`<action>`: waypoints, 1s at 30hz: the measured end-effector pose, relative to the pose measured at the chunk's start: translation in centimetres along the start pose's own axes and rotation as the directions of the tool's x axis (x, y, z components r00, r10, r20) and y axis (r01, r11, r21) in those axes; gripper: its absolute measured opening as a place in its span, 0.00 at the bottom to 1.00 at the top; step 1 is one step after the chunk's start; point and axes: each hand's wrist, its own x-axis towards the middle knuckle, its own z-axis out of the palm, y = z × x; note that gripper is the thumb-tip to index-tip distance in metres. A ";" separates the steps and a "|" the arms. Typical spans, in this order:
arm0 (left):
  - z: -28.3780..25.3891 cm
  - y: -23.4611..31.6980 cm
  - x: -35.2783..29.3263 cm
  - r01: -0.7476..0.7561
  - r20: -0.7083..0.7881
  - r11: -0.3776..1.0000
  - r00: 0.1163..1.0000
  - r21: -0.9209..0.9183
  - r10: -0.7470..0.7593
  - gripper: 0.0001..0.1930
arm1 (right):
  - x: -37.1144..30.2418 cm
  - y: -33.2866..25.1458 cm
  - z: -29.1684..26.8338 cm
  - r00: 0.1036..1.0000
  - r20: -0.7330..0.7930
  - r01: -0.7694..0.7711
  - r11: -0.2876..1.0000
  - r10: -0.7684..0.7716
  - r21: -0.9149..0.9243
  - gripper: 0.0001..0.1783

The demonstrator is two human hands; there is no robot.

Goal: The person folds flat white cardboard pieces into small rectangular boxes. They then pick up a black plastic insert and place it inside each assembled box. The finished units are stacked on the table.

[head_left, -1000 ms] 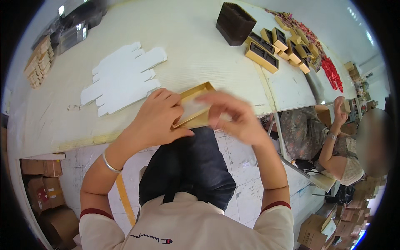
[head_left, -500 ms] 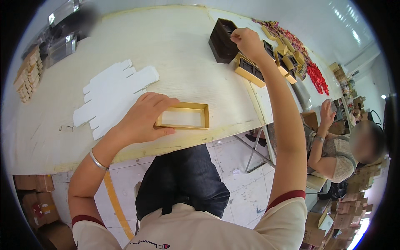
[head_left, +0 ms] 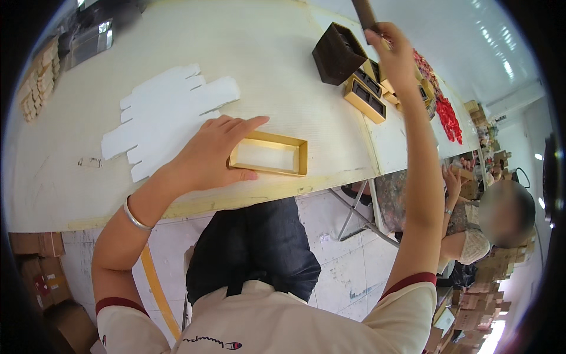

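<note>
My left hand [head_left: 207, 150] grips the left end of a gold cardboard box [head_left: 300, 159], thumb at the near side and fingers over the far side. The box stands without a lid near the table's front edge, its pale bottom showing. My right hand [head_left: 396, 56] is raised at the far right, pinching a thin dark brown tray insert [head_left: 364, 13], partly cut off by the picture's edge. Just left of that hand is a tall stack of dark brown tray inserts [head_left: 337, 56]. Close by, a gold box with a dark insert [head_left: 365, 101] sits on the table.
Flat white die-cut card sheets [head_left: 168, 106] lie left of my left hand. Pale stacked pieces [head_left: 38, 88] and clear-wrapped packs [head_left: 88, 47] are at the far left. Red pieces [head_left: 448, 121] are heaped at the right. Another person [head_left: 471, 236] sits beyond the table's right side.
My right hand has risen away from the stack, up and to the right, lifting a dark insert. My left hand stays on the box. The whole view has shifted slightly.
</note>
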 end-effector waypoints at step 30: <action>1.2 0.1 -0.4 -0.085 -0.064 0.996 0.994 0.015 0.086 0.38 | -16.0 -11.7 -0.4 0.638 0.691 -0.598 0.784 0.340 0.167 0.25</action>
